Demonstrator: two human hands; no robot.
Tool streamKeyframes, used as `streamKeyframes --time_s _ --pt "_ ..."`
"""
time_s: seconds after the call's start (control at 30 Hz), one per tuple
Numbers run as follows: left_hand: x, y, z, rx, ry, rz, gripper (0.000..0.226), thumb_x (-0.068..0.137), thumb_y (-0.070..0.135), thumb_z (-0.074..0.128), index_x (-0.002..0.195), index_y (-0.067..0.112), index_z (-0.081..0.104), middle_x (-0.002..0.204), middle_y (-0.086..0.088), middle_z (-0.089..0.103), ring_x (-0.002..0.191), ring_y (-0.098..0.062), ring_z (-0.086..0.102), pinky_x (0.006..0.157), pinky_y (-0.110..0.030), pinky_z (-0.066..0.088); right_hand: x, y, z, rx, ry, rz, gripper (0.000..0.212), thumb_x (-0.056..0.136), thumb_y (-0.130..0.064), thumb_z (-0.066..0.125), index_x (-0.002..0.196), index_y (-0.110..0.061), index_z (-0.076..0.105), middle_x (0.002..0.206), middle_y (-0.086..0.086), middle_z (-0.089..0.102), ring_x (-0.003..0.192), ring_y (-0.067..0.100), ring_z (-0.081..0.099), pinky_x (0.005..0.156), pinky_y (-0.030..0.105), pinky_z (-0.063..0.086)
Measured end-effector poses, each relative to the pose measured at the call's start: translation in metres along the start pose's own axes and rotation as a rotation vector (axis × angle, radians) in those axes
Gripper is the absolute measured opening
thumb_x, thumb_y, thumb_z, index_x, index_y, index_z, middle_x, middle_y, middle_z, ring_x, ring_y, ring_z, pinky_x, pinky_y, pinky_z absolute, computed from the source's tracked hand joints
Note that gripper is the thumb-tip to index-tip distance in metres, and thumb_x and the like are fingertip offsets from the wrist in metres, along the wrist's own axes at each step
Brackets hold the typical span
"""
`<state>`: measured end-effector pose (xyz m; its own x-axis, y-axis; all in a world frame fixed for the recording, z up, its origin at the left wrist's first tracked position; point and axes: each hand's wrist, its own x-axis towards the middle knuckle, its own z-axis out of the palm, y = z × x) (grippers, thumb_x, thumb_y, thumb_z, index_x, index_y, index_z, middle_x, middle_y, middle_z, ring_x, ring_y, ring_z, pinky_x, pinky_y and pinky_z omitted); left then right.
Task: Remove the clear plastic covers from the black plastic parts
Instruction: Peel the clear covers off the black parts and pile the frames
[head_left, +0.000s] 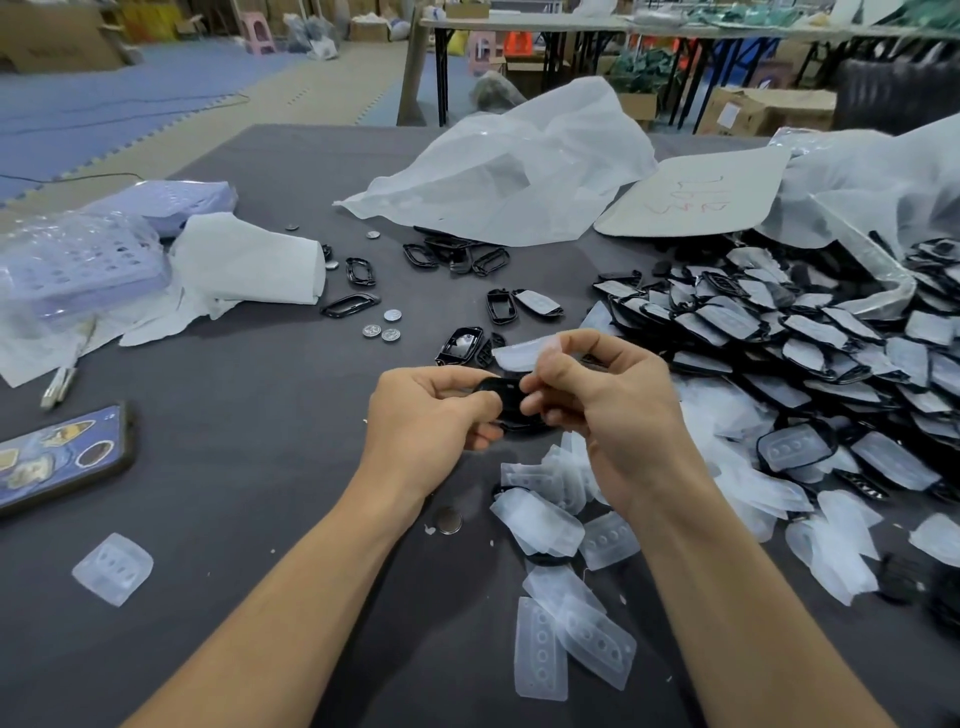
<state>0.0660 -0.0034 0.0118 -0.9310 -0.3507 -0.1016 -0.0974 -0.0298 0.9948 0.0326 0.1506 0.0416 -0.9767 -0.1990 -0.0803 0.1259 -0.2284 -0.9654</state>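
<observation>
Looking down from the head view, you hold one black part (506, 397) at the centre of the frame. Your left hand (431, 410) curls round its left end, and your right hand (608, 410) pinches the clear cover (524, 353), which stands raised just above it. The cover looks thin, light and floppy, so it may tear or slip; take it at a free corner, close to the shell. The part seems stiff enough to brace against. More covered parts (779, 332) pile up at the right of the frame, and stripped covers (540, 519) lie on the table (260, 441) at lower centre.
</observation>
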Motion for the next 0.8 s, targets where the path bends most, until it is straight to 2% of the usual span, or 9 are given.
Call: streamKeyframes --time_s 0.1,0.17,0.23,0.33,0.4,0.5,0.57,0.63,0.8 --pt "0.002 -0.001 -0.001 -0.004 0.009 -0.004 0.024 0.084 -0.007 0.074 0.078 0.015 0.082 0.069 -0.015 0.076 0.053 -0.018 0.068 0.052 -0.024 0.057 0.000 -0.001 0.002 0.121 -0.002 -0.005 0.008 0.089 -0.005 0.074 0.082 -0.008 0.072 0.082 0.017 0.077 0.071 0.022 0.076 0.062 0.025 0.059" --pt "0.003 -0.001 -0.001 -0.014 0.007 -0.005 0.022 0.084 -0.007 0.074 0.080 0.014 0.081 0.069 -0.015 0.076 0.053 -0.017 0.068 0.052 -0.024 0.056 0.000 -0.002 0.003 0.161 -0.011 -0.015 0.011 0.080 -0.019 0.081 0.072 -0.013 0.075 0.078 0.014 0.076 0.069 0.023 0.076 0.061 0.027 0.060" --pt "0.004 -0.001 -0.001 -0.019 -0.006 -0.008 0.019 0.085 -0.006 0.074 0.085 0.011 0.081 0.072 -0.014 0.077 0.054 -0.016 0.068 0.053 -0.024 0.055 0.001 0.001 0.002 0.028 0.021 -0.083 0.017 0.080 -0.011 0.083 0.066 -0.017 0.074 0.065 0.005 0.070 0.057 0.018 0.069 0.054 0.023 0.055" --pt "0.005 -0.001 -0.001 -0.051 -0.031 -0.020 0.014 0.085 -0.001 0.078 0.090 0.010 0.082 0.077 -0.013 0.079 0.057 -0.015 0.069 0.056 -0.025 0.055 0.003 0.008 0.000 -0.175 0.045 -0.150 0.024 0.079 0.009 0.076 0.084 -0.015 0.075 0.061 0.006 0.066 0.049 0.015 0.056 0.050 0.022 0.048" --pt "0.004 0.000 -0.002 -0.080 -0.052 -0.017 0.011 0.085 0.003 0.080 0.090 0.011 0.083 0.079 -0.012 0.079 0.060 -0.014 0.071 0.057 -0.023 0.056 0.004 0.010 0.000 -0.231 0.028 -0.151 0.023 0.078 0.005 0.079 0.087 -0.016 0.077 0.063 0.007 0.068 0.049 0.016 0.056 0.053 0.026 0.051" --pt "0.002 0.003 -0.004 -0.145 -0.139 -0.022 0.009 0.088 0.007 0.080 0.095 0.011 0.083 0.086 -0.013 0.080 0.071 -0.019 0.077 0.062 -0.023 0.059 0.003 0.012 0.001 -0.328 0.017 -0.179 0.015 0.077 -0.005 0.084 0.077 -0.018 0.078 0.065 0.005 0.073 0.048 0.015 0.059 0.052 0.028 0.051" --pt "0.000 0.003 -0.005 -0.188 -0.217 -0.030 0.014 0.090 0.006 0.076 0.102 0.009 0.082 0.094 -0.016 0.080 0.084 -0.027 0.079 0.069 -0.027 0.062 0.002 0.015 0.002 -0.420 0.059 -0.230 0.014 0.076 -0.011 0.086 0.075 -0.022 0.078 0.066 0.001 0.075 0.050 0.011 0.063 0.054 0.027 0.051" --pt "0.000 0.002 -0.006 -0.198 -0.264 -0.028 0.018 0.093 0.002 0.071 0.109 0.007 0.080 0.098 -0.015 0.080 0.087 -0.026 0.079 0.075 -0.029 0.063 0.003 0.017 0.004 -0.498 0.122 -0.286 0.015 0.075 -0.015 0.087 0.073 -0.026 0.077 0.067 -0.006 0.075 0.056 0.008 0.068 0.057 0.027 0.053" --pt "0.002 0.000 -0.007 -0.188 -0.327 -0.018 0.030 0.094 -0.010 0.061 0.112 0.006 0.079 0.107 -0.016 0.079 0.095 -0.027 0.076 0.088 -0.036 0.063 0.000 0.023 0.012 -0.617 0.240 -0.418 0.020 0.075 -0.016 0.088 0.070 -0.028 0.072 0.065 -0.019 0.071 0.062 0.002 0.069 0.058 0.015 0.054"
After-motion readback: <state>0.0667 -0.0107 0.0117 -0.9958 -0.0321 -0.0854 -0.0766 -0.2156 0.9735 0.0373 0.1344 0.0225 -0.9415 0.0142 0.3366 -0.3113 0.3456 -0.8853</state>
